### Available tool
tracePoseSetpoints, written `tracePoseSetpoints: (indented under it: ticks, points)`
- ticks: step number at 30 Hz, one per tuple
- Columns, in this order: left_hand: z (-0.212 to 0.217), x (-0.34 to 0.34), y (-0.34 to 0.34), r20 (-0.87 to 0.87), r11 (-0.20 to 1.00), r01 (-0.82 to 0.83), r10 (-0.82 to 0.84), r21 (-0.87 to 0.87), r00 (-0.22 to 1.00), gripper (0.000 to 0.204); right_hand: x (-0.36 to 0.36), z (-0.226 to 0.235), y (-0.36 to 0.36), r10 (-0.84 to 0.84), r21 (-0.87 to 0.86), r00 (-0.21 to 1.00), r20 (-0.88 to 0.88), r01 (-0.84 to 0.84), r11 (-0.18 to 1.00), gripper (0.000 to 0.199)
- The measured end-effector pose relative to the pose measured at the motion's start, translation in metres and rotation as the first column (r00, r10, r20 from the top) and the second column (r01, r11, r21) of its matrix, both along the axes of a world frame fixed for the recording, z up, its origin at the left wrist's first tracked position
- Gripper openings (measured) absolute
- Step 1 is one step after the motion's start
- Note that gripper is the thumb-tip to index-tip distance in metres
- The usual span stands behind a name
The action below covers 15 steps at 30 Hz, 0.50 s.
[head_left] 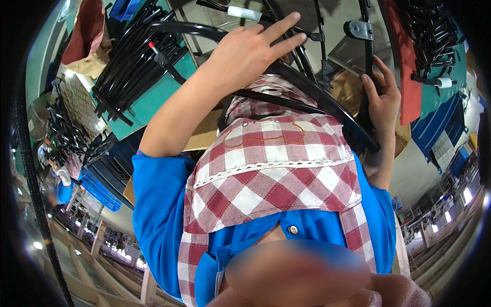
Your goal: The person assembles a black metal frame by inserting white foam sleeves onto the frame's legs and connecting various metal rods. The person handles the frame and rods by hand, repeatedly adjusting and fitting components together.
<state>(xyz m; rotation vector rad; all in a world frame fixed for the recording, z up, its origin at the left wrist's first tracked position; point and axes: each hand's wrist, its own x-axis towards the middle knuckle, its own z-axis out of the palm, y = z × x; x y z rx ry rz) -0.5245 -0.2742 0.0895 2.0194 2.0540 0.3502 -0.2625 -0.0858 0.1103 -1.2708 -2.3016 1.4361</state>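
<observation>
A black metal tube frame (327, 102) with a curved bar and upright rods lies across my lap, over my red-and-white checked apron (271, 174). My left hand (250, 51) rests flat on the curved bar with its fingers stretched out and apart; the thumb is hidden. Fingers of my right hand (381, 94) wrap around an upright black rod of the frame, just below a grey metal bracket (358, 29). A white-sleeved rod end (244, 13) sticks out beyond my left fingers.
A heap of loose black tubes (133, 66) lies on a green table (158, 100) to the left, beside a brown sack (87, 38). More black parts (429, 36) lie on a surface top right, by a red strip (406, 77). Blue crates (102, 187) and a cardboard box (204, 134) stand lower left.
</observation>
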Motion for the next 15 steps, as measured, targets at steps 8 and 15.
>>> tracePoseSetpoints:
  ticks: [8, 15]
  points:
    - [-0.030, 0.001, 0.008, 0.124, 0.998, 0.023, -0.029, 0.053, 0.992, 0.060, 0.003, 0.022, -0.020, -0.012, -0.104, 0.998, -0.057, 0.006, 0.995, 0.054]
    - [-0.032, -0.005, -0.002, 0.118, 0.990, 0.070, -0.085, 0.125, 0.989, 0.051, 0.001, 0.033, -0.031, -0.006, -0.153, 0.999, -0.036, 0.001, 0.988, 0.056]
